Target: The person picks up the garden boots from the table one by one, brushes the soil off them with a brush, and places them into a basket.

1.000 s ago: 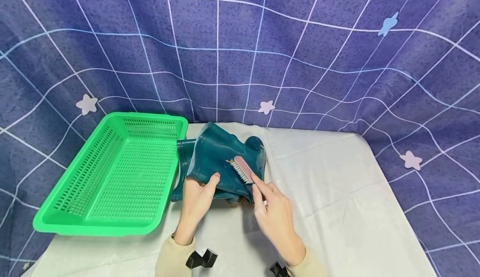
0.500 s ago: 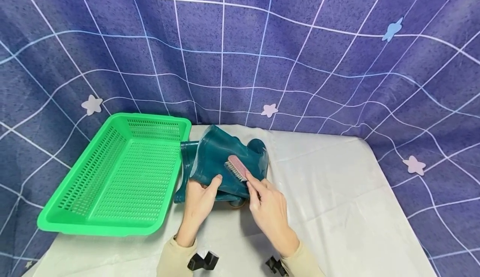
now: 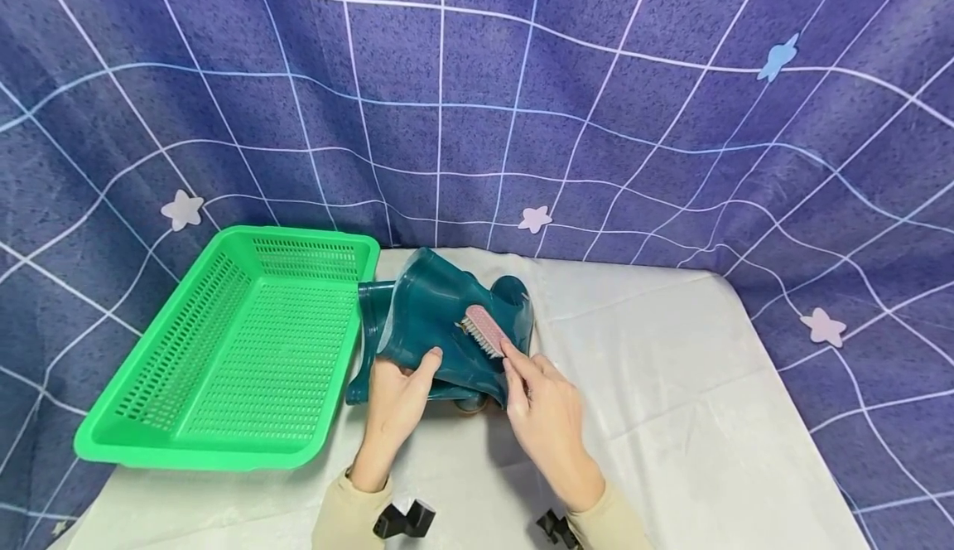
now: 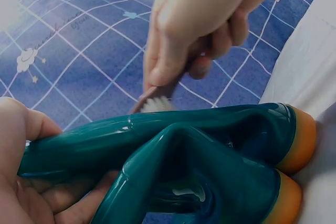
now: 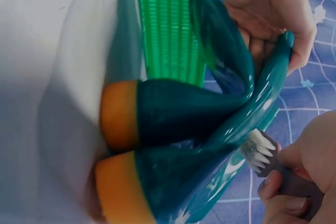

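A pair of teal rubber boots with orange heels lies on the table, one over the other. My left hand [image 3: 398, 405] grips the upper boot [image 3: 428, 306] by its shaft near the opening, thumb on top and fingers beneath. Under it shows the shaft of the lower boot [image 3: 375, 306]. My right hand [image 3: 550, 417] holds a pink brush [image 3: 488, 330], its white bristles [image 5: 258, 150] against the upper boot's shaft. A small brown smear [image 3: 460, 326] shows beside the bristles. In the left wrist view both orange heels [image 4: 302, 140] point right; the brush is partly hidden behind the boot.
A green perforated plastic basket [image 3: 194, 456] stands left of the boots, close beside them. White cloth [image 3: 656, 384] covers the table. Behind it hangs a blue curtain [image 3: 477, 144] with a grid and stars.
My right hand has moved the brush left along the boot shaft, then back right. The brown smear was covered at half a second ago and shows again. My left hand keeps its grip.
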Tool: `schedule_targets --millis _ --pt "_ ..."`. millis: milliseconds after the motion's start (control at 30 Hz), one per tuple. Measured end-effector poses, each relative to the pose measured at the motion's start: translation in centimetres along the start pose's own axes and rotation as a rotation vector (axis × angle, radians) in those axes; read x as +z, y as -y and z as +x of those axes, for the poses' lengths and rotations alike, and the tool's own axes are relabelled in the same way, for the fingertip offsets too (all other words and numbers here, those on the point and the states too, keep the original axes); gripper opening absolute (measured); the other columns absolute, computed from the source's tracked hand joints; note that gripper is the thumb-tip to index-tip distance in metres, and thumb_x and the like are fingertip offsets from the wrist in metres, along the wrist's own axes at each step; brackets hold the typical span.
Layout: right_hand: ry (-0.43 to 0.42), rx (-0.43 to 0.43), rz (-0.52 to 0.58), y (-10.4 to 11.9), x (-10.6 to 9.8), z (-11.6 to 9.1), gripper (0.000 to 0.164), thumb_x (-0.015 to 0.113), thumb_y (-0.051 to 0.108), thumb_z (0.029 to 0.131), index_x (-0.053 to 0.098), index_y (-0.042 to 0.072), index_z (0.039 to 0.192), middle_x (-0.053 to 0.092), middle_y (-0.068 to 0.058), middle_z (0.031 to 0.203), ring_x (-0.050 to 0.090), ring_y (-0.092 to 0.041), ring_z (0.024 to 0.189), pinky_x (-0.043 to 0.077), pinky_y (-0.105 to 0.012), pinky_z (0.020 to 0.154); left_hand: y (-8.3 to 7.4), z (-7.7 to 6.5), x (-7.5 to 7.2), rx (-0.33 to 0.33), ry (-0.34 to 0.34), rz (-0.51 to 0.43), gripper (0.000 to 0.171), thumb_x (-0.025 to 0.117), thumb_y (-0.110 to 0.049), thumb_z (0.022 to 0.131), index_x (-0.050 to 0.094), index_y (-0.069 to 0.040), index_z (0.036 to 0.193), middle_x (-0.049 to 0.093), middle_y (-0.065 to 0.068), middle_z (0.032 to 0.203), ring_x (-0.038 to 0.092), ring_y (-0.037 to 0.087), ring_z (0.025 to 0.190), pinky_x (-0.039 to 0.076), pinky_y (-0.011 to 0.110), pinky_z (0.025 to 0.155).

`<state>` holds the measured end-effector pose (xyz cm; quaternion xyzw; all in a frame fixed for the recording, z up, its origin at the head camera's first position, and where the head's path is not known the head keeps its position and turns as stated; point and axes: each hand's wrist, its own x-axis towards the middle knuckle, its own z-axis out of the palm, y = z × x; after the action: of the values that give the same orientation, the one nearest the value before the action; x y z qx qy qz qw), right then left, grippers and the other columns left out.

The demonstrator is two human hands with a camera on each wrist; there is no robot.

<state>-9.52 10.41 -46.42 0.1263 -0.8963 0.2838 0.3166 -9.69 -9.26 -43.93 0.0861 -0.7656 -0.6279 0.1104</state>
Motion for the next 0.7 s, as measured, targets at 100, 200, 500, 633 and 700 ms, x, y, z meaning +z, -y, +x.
schedule_targets --millis 100,200,500,633,700 --pt "0.008 -0.023 0.041 0.6 0.1 0.3 0.03 0.074 0.018 0.099 0.08 0.021 0.128 0.056 0.005 0.071 0.036 -0.005 0.051 0.027 -0.018 0.047 0.1 0.0 0.0 0.002 -0.001 -0.007 0.029 0.071 -0.009 0.098 0.067 -0.002 0.126 0.076 0.016 0.119 0.067 0.021 0.111 0.053 0.029 0.096" --pt "0.035 -0.027 0.068 0.9 0.2 0.5 0.03 0.073 0.018 0.1 0.08 0.022 0.129 0.054 0.005 0.07 0.034 -0.003 0.051 0.026 -0.016 0.048 0.1 0.0 0.0 0.003 -0.001 -0.008 0.029 0.071 -0.009 0.098 0.068 -0.001 0.125 0.076 0.016 0.119 0.068 0.022 0.111 0.053 0.028 0.095" --pt "0.064 0.007 0.018 -0.3 0.4 -0.4 0.03 0.074 0.018 0.099 0.079 0.021 0.129 0.052 0.006 0.069 0.029 -0.001 0.053 0.024 -0.016 0.049 0.2 0.0 0.1 0.0 0.011 -0.008 0.027 0.071 -0.008 0.098 0.068 -0.002 0.124 0.077 0.015 0.116 0.068 0.019 0.106 0.053 0.028 0.094" --pt "0.058 0.032 -0.005 -1.1 0.3 -0.6 0.03 0.073 0.019 0.1 0.079 0.021 0.13 0.053 0.006 0.069 0.034 -0.001 0.053 0.026 -0.016 0.049 0.1 0.0 0.0 0.004 0.007 0.0 0.024 0.071 -0.01 0.098 0.069 -0.002 0.12 0.077 0.015 0.111 0.066 0.014 0.099 0.053 0.027 0.09" --pt "0.048 0.037 -0.01 -1.2 0.2 -0.5 0.031 0.073 0.018 0.1 0.079 0.022 0.13 0.054 0.006 0.069 0.036 0.0 0.053 0.027 -0.016 0.049 0.1 0.0 0.0 0.006 0.004 0.0 0.026 0.071 -0.01 0.098 0.069 -0.002 0.122 0.077 0.015 0.114 0.066 0.013 0.101 0.053 0.027 0.091"
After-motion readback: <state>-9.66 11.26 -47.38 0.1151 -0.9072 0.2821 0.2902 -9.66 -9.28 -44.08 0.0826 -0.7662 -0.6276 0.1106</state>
